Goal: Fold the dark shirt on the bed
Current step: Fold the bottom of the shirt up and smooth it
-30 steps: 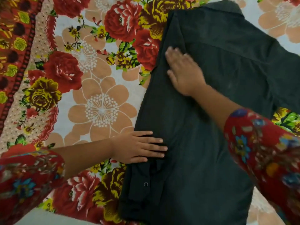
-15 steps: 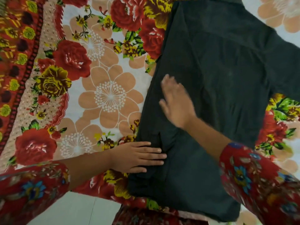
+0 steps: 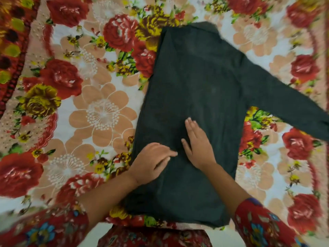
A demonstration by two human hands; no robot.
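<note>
The dark shirt [image 3: 199, 82] lies flat on the bed, collar at the far end and hem near me. Its left side is folded in to a straight edge, while the right sleeve [image 3: 288, 102] stretches out to the right. My left hand [image 3: 153, 161] rests flat on the lower left part of the shirt, fingers pointing right. Just beside it, my right hand [image 3: 197, 145] presses palm down on the shirt's middle, fingers pointing away from me. Neither hand grips any cloth.
A floral bedsheet [image 3: 99, 113] with red, yellow and peach flowers covers the bed all around the shirt. The bed's near edge [image 3: 160, 227] runs just below the shirt's hem, with pale floor beyond it.
My right hand has slid down the shirt from near the shoulder to the middle. My left hand has moved further onto the cloth. The view has pulled back, so the whole shirt shows.
</note>
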